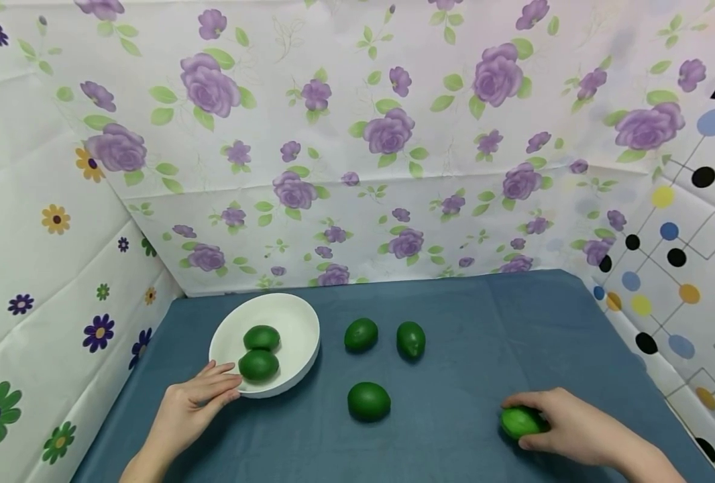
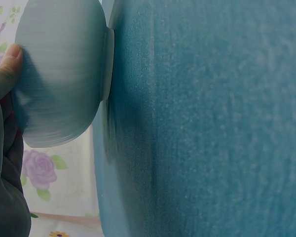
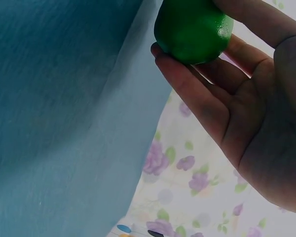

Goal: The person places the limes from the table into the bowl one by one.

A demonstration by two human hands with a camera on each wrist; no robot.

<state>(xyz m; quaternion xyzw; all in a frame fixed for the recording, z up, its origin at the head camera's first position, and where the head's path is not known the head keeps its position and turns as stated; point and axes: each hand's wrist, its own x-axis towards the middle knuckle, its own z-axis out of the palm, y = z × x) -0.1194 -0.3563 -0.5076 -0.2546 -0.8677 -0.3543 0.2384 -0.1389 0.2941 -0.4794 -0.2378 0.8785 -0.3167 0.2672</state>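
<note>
A white bowl (image 1: 297, 322) stands at the left of the table with two glossy green fruits (image 1: 258, 365) inside, oval like limes or small avocados. My left hand (image 1: 191, 402) holds the bowl's near-left rim, fingers over the edge and thumb against the outer wall. In the left wrist view the thumb (image 2: 11, 61) touches the bowl (image 2: 64, 74); the other fingers are mostly hidden. Over at the right, my right hand (image 1: 565, 426) grips a brighter green fruit (image 1: 522, 422) low at the table surface. In the right wrist view the fingers and thumb surround this fruit (image 3: 192, 29).
Three more green fruits lie on the blue cloth between the hands: one behind left (image 1: 361, 335), one behind right (image 1: 410, 341) and one nearer (image 1: 369, 401). Flowered sheeting (image 1: 345, 134) hangs behind the table (image 1: 466, 376), with patterned sheets at both sides.
</note>
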